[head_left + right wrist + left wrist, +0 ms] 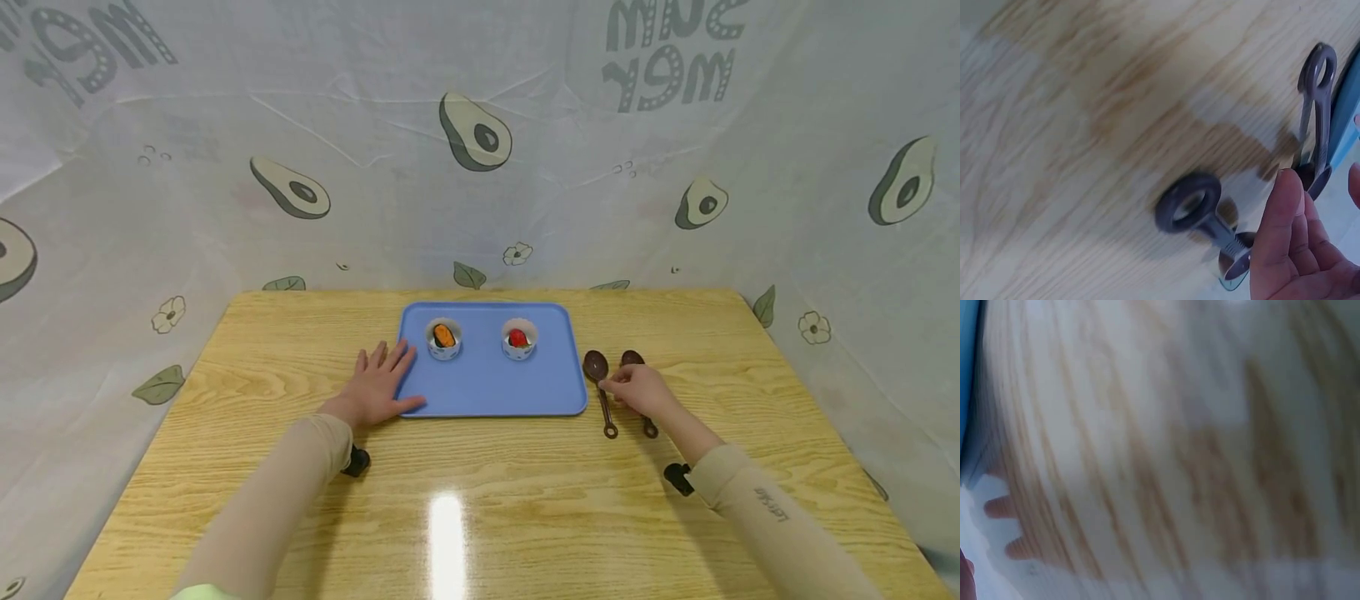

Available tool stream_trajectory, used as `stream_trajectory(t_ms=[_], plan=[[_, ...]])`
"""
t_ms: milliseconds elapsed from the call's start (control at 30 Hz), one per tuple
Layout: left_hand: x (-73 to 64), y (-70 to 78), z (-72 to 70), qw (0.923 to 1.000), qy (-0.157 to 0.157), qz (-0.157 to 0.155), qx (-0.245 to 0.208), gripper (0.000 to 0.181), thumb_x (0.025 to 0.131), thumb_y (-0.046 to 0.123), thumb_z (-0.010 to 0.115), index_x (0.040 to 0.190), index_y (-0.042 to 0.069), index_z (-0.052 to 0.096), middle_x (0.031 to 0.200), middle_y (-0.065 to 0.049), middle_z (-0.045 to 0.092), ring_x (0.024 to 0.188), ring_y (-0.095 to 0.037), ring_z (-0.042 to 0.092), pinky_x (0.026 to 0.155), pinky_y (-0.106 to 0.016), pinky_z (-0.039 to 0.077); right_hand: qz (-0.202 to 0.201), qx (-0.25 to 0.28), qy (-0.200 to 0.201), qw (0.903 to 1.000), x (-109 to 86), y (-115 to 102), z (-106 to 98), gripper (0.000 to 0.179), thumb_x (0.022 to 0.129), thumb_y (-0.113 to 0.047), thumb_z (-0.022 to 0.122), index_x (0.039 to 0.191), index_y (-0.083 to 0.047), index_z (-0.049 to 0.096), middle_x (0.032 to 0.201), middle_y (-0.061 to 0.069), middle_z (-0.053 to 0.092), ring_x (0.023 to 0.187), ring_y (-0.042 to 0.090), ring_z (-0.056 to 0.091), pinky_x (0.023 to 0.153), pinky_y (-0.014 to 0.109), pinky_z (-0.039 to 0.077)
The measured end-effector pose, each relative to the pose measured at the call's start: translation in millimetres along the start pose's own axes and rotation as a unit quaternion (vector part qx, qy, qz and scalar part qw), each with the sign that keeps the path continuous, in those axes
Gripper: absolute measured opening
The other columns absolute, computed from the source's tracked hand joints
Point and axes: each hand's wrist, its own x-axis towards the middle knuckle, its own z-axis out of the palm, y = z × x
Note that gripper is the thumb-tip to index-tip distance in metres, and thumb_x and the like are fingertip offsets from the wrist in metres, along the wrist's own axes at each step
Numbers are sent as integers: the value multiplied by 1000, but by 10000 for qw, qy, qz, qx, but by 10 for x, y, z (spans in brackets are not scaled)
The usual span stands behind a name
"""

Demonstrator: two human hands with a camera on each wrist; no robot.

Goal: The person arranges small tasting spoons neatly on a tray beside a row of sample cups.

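Brown plastic-looking spoons lie to the right of the blue tray (487, 392), which is the landmark: the inner spoon (596, 365) is just beside its right edge, the outer spoon (632, 357) a little farther out. From the head, the right hand (637, 387) partly covers the outer spoon, and its bent fingers reach to the neck of the inner one. What the right wrist view adds is a gap between thumb and fingers, so this hand is not closed; whether a fingertip touches the inner spoon, I cannot tell. It also shows both ring-ended handles from near.

At the tray's left edge the left hand (375, 387) is spread flat, with fingers straight and the thumb lying over the front left corner. Its wrist view is blurred, giving mostly wood grain.

On the tray, toward its back, stand two cups: the left cup (444, 354) holds an orange-and-black piece (444, 335), the right cup (517, 353) a red piece (517, 337). Wooden surface (525, 500) extends widely before the tray, but only narrowly behind it, up to the printed curtain (390, 225).
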Motion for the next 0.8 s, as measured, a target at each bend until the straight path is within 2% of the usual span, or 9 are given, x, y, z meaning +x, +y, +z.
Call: stream_trajectory(t_ms=[133, 300, 400, 567, 800], plan=[[-10, 21, -11, 10000, 19, 32, -7, 97, 84, 74, 36, 151, 7, 16, 157, -19, 10, 141, -47, 7, 108, -67, 3, 24, 8, -35, 10000, 6, -30, 51, 32, 89, -25, 62, 97, 5, 65, 83, 16, 66, 61, 17, 55, 55, 27, 43], [-1, 50, -29, 9997, -136, -105, 165, 90, 88, 61, 47, 151, 5, 15, 157, -21, 6, 142, -46, 6, 108, -66, 5, 0, -145, 40, 9999, 34, -46, 100, 30, 87, -23, 64, 95, 5, 65, 89, 19, 66, 72, 22, 59, 60, 29, 46], [7, 55, -30, 9993, -197, -156, 274, 89, 89, 59, 49, 151, 5, 15, 157, -21, 5, 142, -45, 6, 109, -66, 7, -17, -168, 105, 9998, 56, -47, 130, 27, 87, -20, 64, 95, 6, 65, 91, 20, 67, 77, 23, 61, 63, 30, 48], [18, 48, -14, 9991, -205, -156, 323, 90, 88, 60, 48, 151, 5, 15, 156, -22, 5, 142, -45, 6, 108, -66, 8, 164, 299, -14, 9994, 75, -65, 159, 22, 88, -11, 61, 98, 8, 62, 86, 19, 66, 68, 18, 63, 60, 30, 51], [41, 53, -15, 9986, -282, -210, 401, 92, 87, 63, 47, 151, 6, 13, 157, -21, 2, 143, -44, 3, 109, -66, 7, 457, 1091, -252, 9927, 84, -53, 163, 23, 90, -6, 58, 105, 11, 57, 84, 14, 62, 61, 10, 59, 57, 29, 54]])
